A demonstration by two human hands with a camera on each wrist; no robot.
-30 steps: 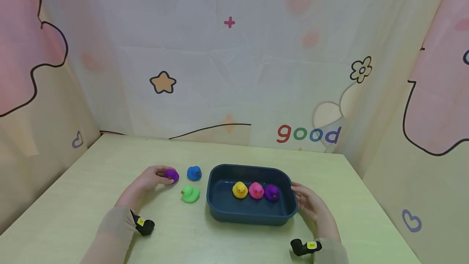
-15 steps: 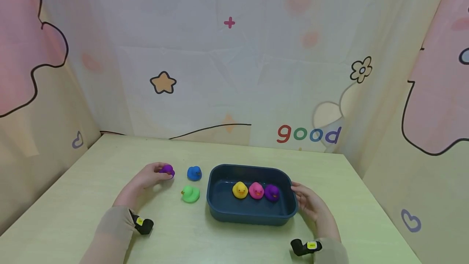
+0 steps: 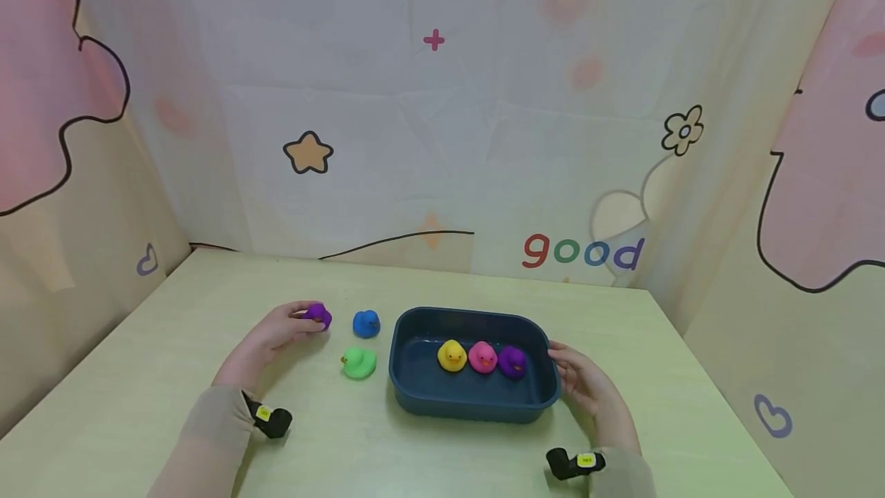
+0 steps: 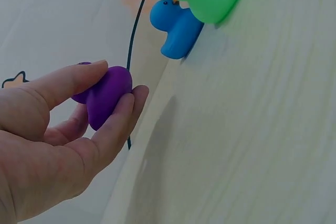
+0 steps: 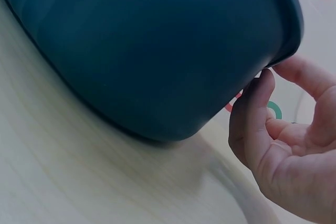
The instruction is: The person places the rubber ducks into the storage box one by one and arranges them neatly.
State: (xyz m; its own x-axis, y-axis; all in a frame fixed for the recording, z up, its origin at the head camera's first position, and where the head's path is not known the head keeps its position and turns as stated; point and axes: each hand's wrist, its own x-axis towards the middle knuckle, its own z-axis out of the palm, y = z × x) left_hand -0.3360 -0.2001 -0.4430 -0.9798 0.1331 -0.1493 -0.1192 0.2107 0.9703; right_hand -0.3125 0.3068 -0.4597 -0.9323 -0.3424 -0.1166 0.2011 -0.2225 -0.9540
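A small purple rubber duck [image 4: 110,95] is pinched between the thumb and fingers of my left hand [image 3: 280,327], raised over the table's left half. Just right of that hand sit a blue rubber duck [image 3: 366,324] and, nearer to me, a green rubber duck [image 3: 358,363]. My right hand [image 3: 583,381] touches the outer right end of a dark blue bin [image 3: 470,409], fingertips right under its rim in the right wrist view. Inside the bin a yellow duck [image 3: 452,356], a pink duck [image 3: 482,357] and a second purple duck [image 3: 513,362] stand in a row.
A pale wooden table [image 3: 332,452] carries everything. Behind it hangs a printed curtain [image 3: 387,137] with a star and the word "good", and more cloth closes both sides. Black wrist cameras [image 3: 274,421] are strapped over both sleeves.
My left hand has lifted the purple duck slightly up and away from the green and blue ducks. The right hand and the bin have stayed in place.
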